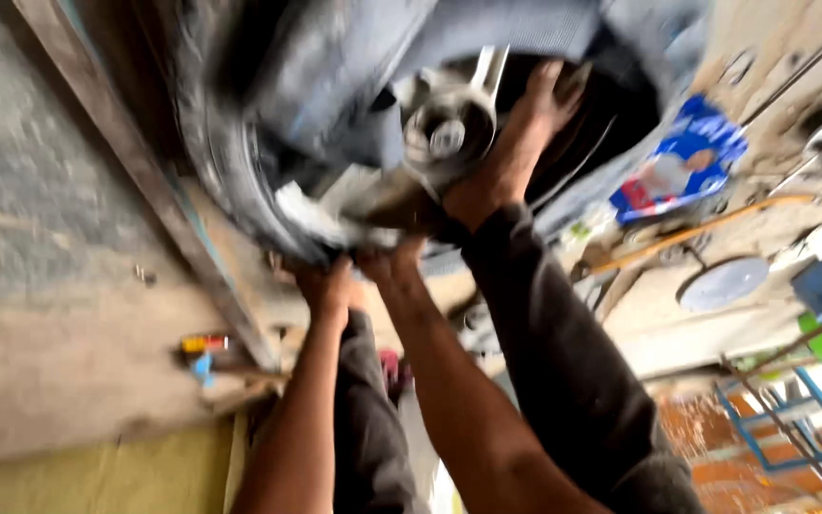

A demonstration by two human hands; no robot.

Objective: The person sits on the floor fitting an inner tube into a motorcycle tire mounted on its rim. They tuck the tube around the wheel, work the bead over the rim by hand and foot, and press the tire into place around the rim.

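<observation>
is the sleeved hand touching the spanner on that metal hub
Cannot tell. In the head view the sleeved hand lies beside the spanner at the metal hub, but motion blur hides any contact or gap.

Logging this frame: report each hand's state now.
Left hand: blurred under the tyre, cannot be told.
Right hand: closed on the metal hub.

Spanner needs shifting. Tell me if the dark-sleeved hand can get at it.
Probably yes: the dark-sleeved hand lies against the hub, fingers beside the spanner, nothing between them. Blur hides contact.
</observation>
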